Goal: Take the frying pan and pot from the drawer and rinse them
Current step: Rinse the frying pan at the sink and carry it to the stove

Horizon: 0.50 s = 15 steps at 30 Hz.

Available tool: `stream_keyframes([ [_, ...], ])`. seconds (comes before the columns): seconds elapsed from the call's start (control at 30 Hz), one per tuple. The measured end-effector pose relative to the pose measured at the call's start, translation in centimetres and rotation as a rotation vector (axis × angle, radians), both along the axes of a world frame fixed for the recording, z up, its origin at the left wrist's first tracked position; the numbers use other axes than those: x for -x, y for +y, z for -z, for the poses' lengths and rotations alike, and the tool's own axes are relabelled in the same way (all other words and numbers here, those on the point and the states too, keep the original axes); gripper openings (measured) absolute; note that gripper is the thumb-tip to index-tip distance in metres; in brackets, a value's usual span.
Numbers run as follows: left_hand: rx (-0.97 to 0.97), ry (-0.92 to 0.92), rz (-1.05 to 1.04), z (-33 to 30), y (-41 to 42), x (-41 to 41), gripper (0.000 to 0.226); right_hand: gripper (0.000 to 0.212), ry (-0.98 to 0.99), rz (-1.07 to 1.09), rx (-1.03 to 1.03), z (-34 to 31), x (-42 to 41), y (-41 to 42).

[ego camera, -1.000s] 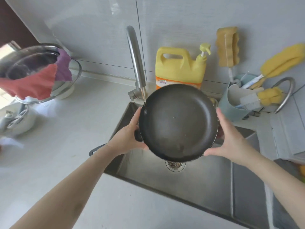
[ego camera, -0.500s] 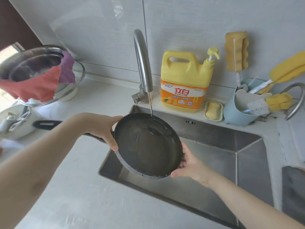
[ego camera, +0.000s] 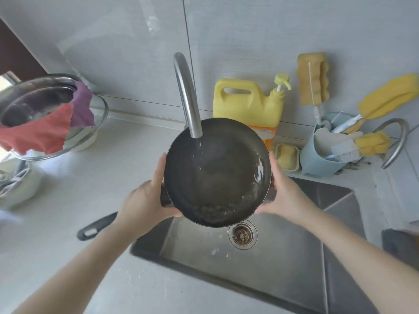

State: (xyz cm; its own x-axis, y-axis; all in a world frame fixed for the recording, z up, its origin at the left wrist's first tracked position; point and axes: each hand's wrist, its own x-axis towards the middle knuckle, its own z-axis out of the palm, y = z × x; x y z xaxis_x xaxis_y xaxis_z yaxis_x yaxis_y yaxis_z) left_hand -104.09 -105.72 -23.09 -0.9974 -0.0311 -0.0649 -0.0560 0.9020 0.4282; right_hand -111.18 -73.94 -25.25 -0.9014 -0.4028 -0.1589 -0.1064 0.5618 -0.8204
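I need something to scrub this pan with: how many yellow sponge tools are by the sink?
3: one sponge on the wall, one long sponge brush leaning from the blue caddy, one smaller sponge at its front. Others may be hidden inside.

Frying pan (ego camera: 217,177): dark matt coating, wet sheen. Faucet (ego camera: 187,96), sink (ego camera: 283,268): brushed metal. Detergent jug (ego camera: 247,103): glossy yellow plastic. Desk (ego camera: 113,177): smooth, pale.
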Motion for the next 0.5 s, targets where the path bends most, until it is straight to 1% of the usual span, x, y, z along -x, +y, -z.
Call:
stream_keyframes([
  [0.1,-0.452,-0.153,0.038,1.9,1.1,0.4,0.132,0.146,-0.004,-0.128,-0.288,-3.6,1.8,2.4],
  [0.13,-0.565,-0.214,0.070,2.3,1.3,0.6,0.129,0.145,-0.022,-0.155,-0.335,-4.5,2.1,3.2],
  [0.2,-0.670,-0.342,0.145,2.5,1.6,1.1,0.122,0.141,-0.073,-0.194,-0.343,-5.5,2.5,4.3],
  [0.27,-0.680,-0.484,0.199,1.9,1.7,1.5,0.114,0.129,-0.144,-0.219,-0.299,-5.1,2.2,5.0],
  [0.37,-0.599,-0.625,0.235,0.2,1.1,2.3,0.108,0.107,-0.262,-0.221,-0.121,-2.6,0.2,5.2],
  [0.43,-0.462,-0.626,0.254,-1.1,0.6,2.8,0.106,0.106,-0.312,-0.147,-0.021,-0.2,-1.9,4.5],
  [0.5,-0.229,-0.550,0.276,-2.2,0.5,3.2,0.110,0.114,-0.314,-0.071,0.073,2.7,-3.8,3.3],
])
